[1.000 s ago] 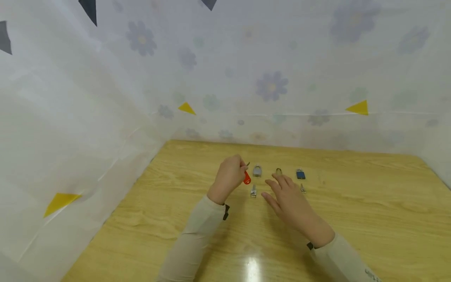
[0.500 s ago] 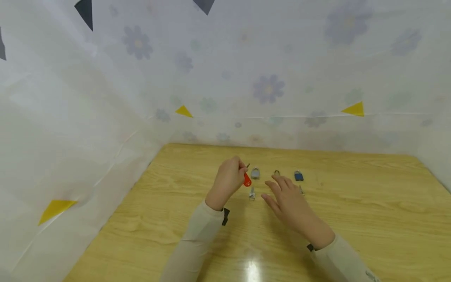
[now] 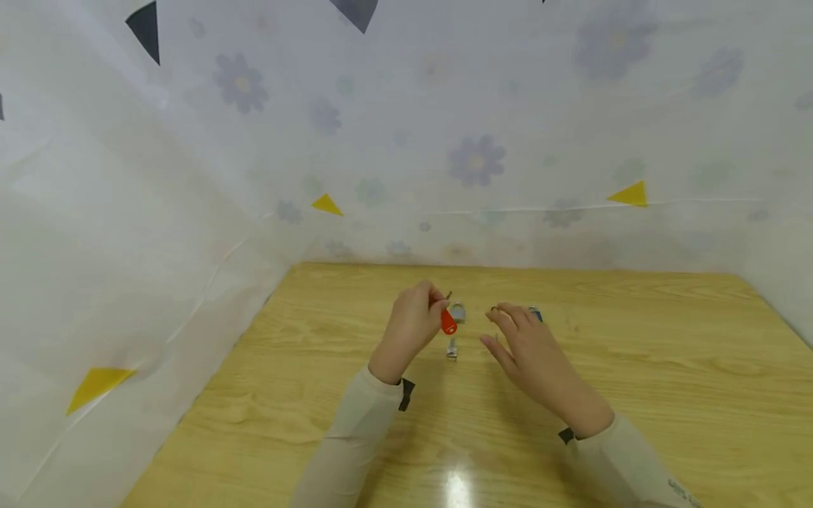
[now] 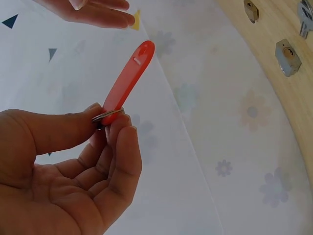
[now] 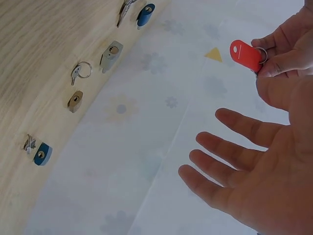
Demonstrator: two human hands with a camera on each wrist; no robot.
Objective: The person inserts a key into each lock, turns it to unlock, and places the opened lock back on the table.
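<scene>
1. Two hands up over the worktop (image 3: 635, 367): left hand (image 3: 411, 326) pinching a key ring with a red tag (image 4: 128, 78) between thumb and fingers, held above the padlocks.
2. Right hand (image 3: 532, 346) spread flat, fingers straight, holding nothing, just beside the tag.
3. Likely light, stiff plastic, smooth; best taken at the metal ring (image 4: 106, 115).
4. No containers in sight; grey padlock (image 5: 111, 55), brass padlock (image 5: 75, 101), blue padlock (image 5: 41, 153) lying loose.
</scene>
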